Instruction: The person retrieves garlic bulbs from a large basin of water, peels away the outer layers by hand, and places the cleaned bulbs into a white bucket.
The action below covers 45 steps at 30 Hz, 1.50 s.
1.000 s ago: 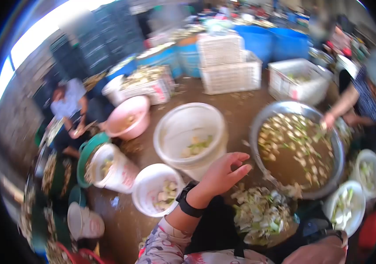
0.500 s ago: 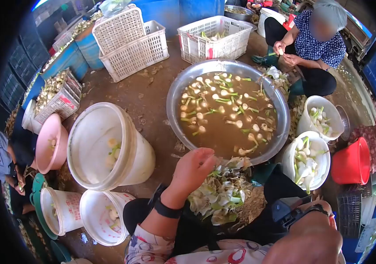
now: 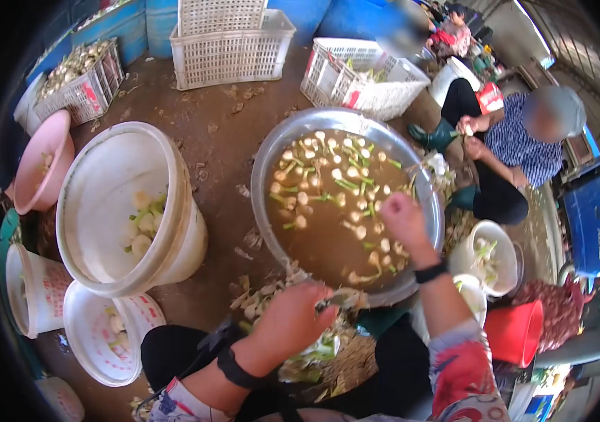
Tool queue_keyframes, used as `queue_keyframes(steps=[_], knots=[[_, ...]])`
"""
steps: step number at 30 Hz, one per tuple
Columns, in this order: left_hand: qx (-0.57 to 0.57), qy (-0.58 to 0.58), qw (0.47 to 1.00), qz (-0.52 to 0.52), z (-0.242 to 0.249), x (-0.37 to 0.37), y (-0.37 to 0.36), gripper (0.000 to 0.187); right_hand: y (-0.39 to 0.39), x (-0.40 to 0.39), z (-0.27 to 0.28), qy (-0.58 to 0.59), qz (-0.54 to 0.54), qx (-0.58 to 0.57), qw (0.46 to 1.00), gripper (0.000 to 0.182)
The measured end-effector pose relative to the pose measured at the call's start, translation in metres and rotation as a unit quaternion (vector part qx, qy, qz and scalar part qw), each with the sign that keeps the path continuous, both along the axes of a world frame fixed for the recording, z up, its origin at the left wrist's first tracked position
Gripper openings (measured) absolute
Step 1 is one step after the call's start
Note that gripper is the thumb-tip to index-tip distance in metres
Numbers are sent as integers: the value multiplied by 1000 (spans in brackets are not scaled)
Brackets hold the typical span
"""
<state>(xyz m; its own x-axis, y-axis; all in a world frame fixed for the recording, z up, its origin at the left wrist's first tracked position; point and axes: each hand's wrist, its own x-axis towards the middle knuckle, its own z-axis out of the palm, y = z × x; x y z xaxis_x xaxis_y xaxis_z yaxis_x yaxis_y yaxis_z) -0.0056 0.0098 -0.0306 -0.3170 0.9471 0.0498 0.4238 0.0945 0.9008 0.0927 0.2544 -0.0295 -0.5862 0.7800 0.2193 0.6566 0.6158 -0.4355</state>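
Observation:
Over the right part of a wide metal basin [image 3: 265, 232], my right hand [image 3: 407, 219] is closed, and its fingertips and anything in them are hidden. Bulbs with green stems [image 3: 352, 172] float in the basin's brown water. My left hand [image 3: 291, 320] is in front of the basin's near rim, above a heap of peelings [image 3: 324, 348]. Its fingers are curled round something small and dark that I cannot make out. At the left, a large white bucket [image 3: 191, 239] has several bulbs [image 3: 146, 225] inside.
Smaller white buckets [image 3: 40, 292] and a pink tub [image 3: 47, 165] stand at the left. Crates [image 3: 233, 56] are behind the basin. On the right are a seated co-worker [image 3: 532, 141], a white bucket [image 3: 486, 260], a red bucket [image 3: 514, 334] and net sacks [image 3: 553, 313].
The view has turned. My right hand has moved from near my knee to over the basin. My left hand, earlier with fingers apart, is now curled over the peelings. More bulbs show in the large bucket.

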Motion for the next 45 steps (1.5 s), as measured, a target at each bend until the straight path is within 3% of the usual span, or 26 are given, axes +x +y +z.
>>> queue_keyframes(steps=[1,2,5,6,8,10,11,12,13,14,16,18,20,21,22,24,25,26,28,29,31,34,36,41,43,45], knots=[[-15,15,1000,-18,-5,2,2,26,42,15,-79,-45,-1,27,999,10],[-33,35,998,-36,-9,2,6,27,56,18,-117,-231,22,11,973,11],[-78,16,995,-67,-15,2,20,27,60,28,-202,-209,31,105,972,16],[-85,28,993,-80,-18,1,24,27,55,25,-223,-204,14,134,970,18],[-126,21,989,-81,-25,4,35,27,46,14,-239,-394,-26,53,917,18],[-110,15,987,-113,-34,7,42,28,38,7,-244,-527,51,-53,846,26],[-112,4,989,-95,-35,7,44,26,38,18,-274,-388,1,-11,922,24],[-117,-10,990,-74,-34,9,46,25,32,12,-245,-334,-15,-107,936,23],[-123,-1,991,-52,-30,11,49,27,36,16,-249,-228,142,-140,953,26],[-126,9,992,-26,-28,13,52,29,20,11,-185,-103,116,-183,971,32],[-47,35,998,4,-49,14,51,39,0,2,-139,-68,85,-229,967,38],[51,104,987,110,-42,13,55,50,-37,-5,-78,108,-27,-503,857,44],[120,18,989,81,-57,11,59,51,-61,-3,-53,219,21,-725,652,42],[165,-356,916,86,-25,31,64,48,-75,0,-37,263,5,-725,636,40],[195,-290,934,71,-20,32,60,47,-91,0,-26,299,-5,-734,610,39],[238,-204,941,130,-20,37,51,35,-110,-3,-17,342,-43,-697,628,35],[218,-351,899,143,-11,43,44,33,-115,1,-13,345,6,-678,649,33],[210,-249,926,192,-8,42,39,30,-121,9,-10,353,51,-653,668,32],[205,-350,883,237,-15,29,36,30,-137,32,16,199,162,-462,849,33],[198,-354,880,248,-17,22,31,29,-146,37,27,201,173,-462,846,33],[197,-354,879,252,-9,14,20,28,-159,41,42,33,225,-363,904,37],[206,-205,940,181,3,20,5,26,-162,39,54,164,84,-485,855,38],[186,-264,936,143,6,24,-1,25,-169,39,61,127,92,-472,867,37],[146,-51,977,147,15,14,-12,20,-175,37,52,94,153,-452,874,31],[188,225,948,123,19,11,-13,19,-175,36,55,78,151,-475,863,28],[214,197,947,134,15,10,-11,18,-173,33,56,11,165,-372,913,26]])
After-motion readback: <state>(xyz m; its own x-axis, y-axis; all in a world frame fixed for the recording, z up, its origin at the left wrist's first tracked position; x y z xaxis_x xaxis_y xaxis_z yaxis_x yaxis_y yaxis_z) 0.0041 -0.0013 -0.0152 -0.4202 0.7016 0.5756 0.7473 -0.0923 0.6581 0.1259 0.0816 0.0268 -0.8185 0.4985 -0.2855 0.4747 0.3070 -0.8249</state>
